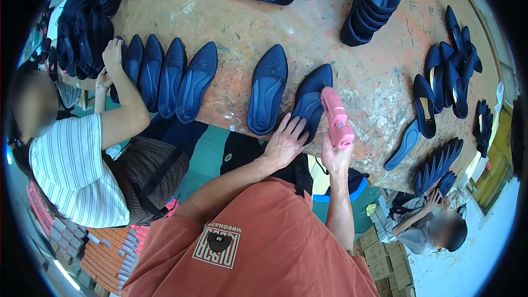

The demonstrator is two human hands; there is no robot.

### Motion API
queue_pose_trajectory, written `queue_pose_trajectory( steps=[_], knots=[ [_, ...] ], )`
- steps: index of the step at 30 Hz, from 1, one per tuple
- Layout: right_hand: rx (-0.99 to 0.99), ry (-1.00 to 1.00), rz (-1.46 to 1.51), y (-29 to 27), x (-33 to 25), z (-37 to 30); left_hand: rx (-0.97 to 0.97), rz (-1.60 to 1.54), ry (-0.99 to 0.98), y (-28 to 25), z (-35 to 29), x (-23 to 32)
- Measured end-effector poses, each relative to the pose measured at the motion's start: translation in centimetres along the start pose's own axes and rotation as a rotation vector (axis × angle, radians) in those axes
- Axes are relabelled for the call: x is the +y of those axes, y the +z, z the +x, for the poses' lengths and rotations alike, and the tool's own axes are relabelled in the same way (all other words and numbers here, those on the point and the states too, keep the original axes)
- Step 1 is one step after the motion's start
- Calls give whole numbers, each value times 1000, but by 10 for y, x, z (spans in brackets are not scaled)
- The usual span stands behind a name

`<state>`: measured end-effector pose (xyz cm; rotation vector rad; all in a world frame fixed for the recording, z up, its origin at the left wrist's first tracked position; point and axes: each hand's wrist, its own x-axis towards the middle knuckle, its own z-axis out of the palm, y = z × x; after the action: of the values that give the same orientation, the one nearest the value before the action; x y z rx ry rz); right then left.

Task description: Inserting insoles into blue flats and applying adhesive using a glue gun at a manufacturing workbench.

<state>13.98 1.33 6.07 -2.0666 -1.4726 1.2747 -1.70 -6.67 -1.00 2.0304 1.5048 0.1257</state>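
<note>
My right hand is wrapped round a pink glue gun, its front end over the upper of a dark pointed flat shoe. With its fingers on the heel end of that shoe, my left hand steadies it at the table's near edge. A matching flat shoe with a small ornament on its toe lies just to the left, close to my left fingertips. The contact between the gun's tip and the shoe is hidden by the gun's body.
Several flats stand in a row at the left, beside a co-worker reaching toward piled shoes. Stacked shoes stand at the back of the worktable. More shoes and a blue insole lie right, near another person.
</note>
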Motion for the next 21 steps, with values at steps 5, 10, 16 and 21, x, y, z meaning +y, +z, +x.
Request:
queue_pose_trajectory(
  steps=[5, 10, 16, 21],
  knots=[
    [7, -92, -80, 5, 4, -4, 83, -46, 15, 1, 0, 1],
    [21, -52, -63, 0, 0, -3, 50, 0, 8, 1, 0, 2],
    [49, -83, -90, -4, 3, -4, 120, 33, 9, 7, -3, 5],
    [133, 31, 84, -13, -1, -15, 195, 94, -50, 8, -15, 1]
  ],
)
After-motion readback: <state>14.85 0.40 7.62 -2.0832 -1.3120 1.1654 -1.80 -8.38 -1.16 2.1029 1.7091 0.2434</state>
